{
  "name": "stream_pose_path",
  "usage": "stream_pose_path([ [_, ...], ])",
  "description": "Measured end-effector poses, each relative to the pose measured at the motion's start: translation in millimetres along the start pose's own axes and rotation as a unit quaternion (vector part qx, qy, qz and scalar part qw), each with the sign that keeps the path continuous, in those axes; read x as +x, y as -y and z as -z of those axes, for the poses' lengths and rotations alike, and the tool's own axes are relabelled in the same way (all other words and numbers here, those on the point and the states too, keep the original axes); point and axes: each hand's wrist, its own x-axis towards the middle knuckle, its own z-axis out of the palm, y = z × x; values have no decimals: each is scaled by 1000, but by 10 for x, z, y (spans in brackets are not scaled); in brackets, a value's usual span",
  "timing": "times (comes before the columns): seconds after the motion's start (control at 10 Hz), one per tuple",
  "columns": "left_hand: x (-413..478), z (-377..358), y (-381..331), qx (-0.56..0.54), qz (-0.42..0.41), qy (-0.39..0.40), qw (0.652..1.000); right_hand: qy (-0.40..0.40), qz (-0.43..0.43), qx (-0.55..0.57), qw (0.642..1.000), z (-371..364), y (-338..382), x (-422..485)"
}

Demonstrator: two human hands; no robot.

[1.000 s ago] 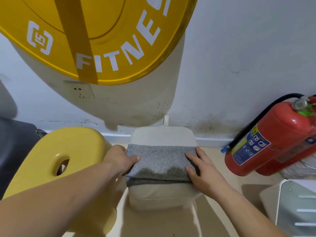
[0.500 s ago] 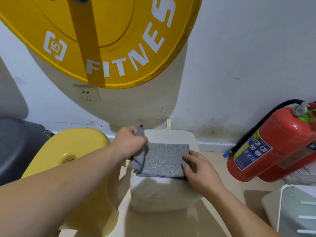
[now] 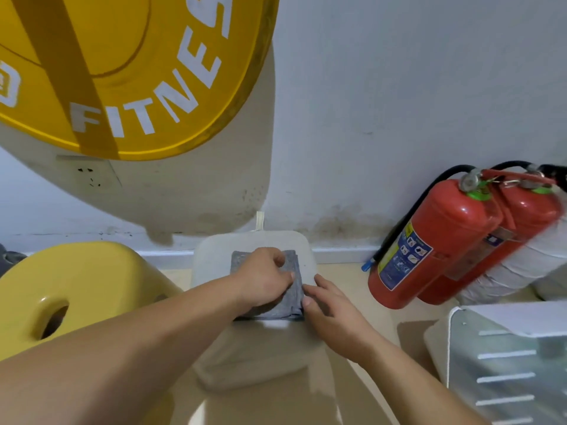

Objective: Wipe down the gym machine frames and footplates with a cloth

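A grey cloth [image 3: 291, 297], folded into a narrow pad, lies on top of a beige stool [image 3: 211, 265] near the wall. My left hand [image 3: 264, 279] lies over the cloth with its fingers curled down onto the folded layer. My right hand [image 3: 329, 311] touches the cloth's right edge with its fingertips, at the fold. Most of the cloth is hidden under my left hand. A large yellow weight plate [image 3: 122, 72] marked FITNESS hangs close overhead at the upper left.
A yellow plastic stool [image 3: 61, 289] stands to the left of the beige one. Two red fire extinguishers [image 3: 445, 240] lean against the white wall on the right. A white slotted metal box [image 3: 506, 363] sits at the lower right. A wall socket [image 3: 89, 174] lies behind the plate.
My left hand lifted the cloth's left side and folded it over to the right, so the cloth is narrower. My right hand stayed at its right edge. The view tilted and moved closer.
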Motion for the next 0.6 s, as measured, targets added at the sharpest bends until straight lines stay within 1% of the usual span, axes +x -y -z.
stream_pose_path([
  [0.1, 0, 123, 58, 179, -111, -51, 976, -16, -2, -2, 1000, -38, -50, 53],
  [0.2, -49, 109, 254, 314, -120, 33, 941, -44, 1, -7, 999, -100, -52, 93],
  [0.3, -94, 61, 354, 315, -126, 64, 939, -58, -6, -12, 998, -131, -11, 111],
  [0.4, -131, 189, 237, 280, -137, 51, 949, -95, -21, -13, 995, -58, 115, 130],
  [0.5, -202, 460, -27, 258, -158, 0, 953, -156, -12, 50, 986, 167, 410, 106],
  [0.6, -354, 730, -342, 206, -159, -35, 965, -187, 22, 167, 968, 460, 816, -48],
])
